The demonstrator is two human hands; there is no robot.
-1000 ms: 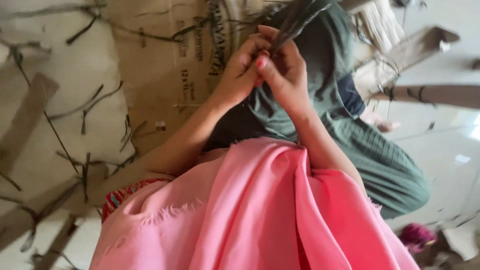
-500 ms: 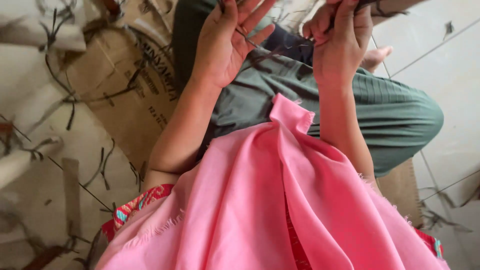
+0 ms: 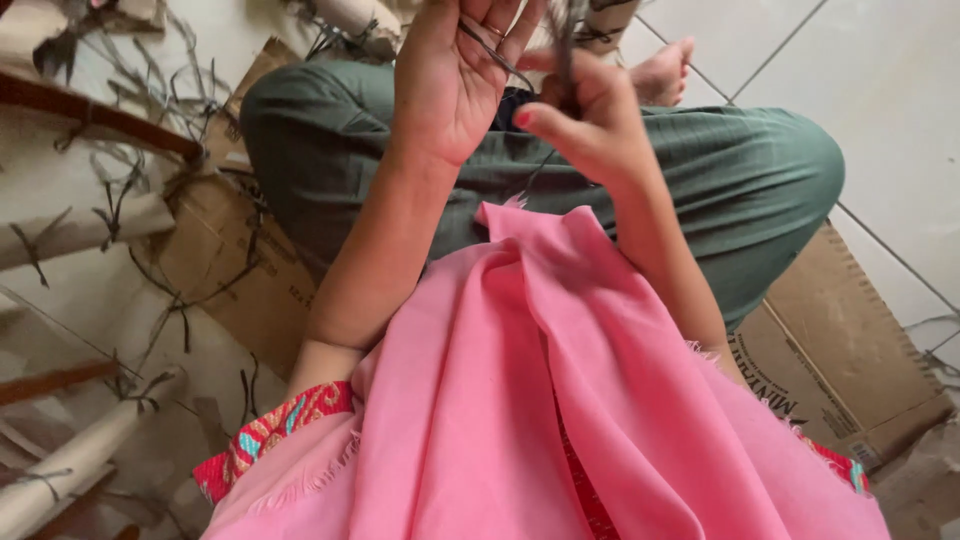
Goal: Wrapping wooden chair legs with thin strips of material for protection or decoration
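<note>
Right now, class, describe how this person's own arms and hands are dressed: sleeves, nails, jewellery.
Both forearms are bare. The left hand shows no ring that can be made out. The right hand has a red-painted thumbnail. A short red patterned sleeve with teal motifs ends at the left upper arm, under a pink cloth.

Both hands at far centre: left hand (image 3: 450, 85) just left of right hand (image 3: 585, 125), strands (image 3: 563, 30) between them, above the lap. Cardboard (image 3: 850, 340) under the legs, showing near right. Rolled tubes (image 3: 80, 230) and loose strips at left. Bare foot (image 3: 665, 70) behind the hands.
</note>
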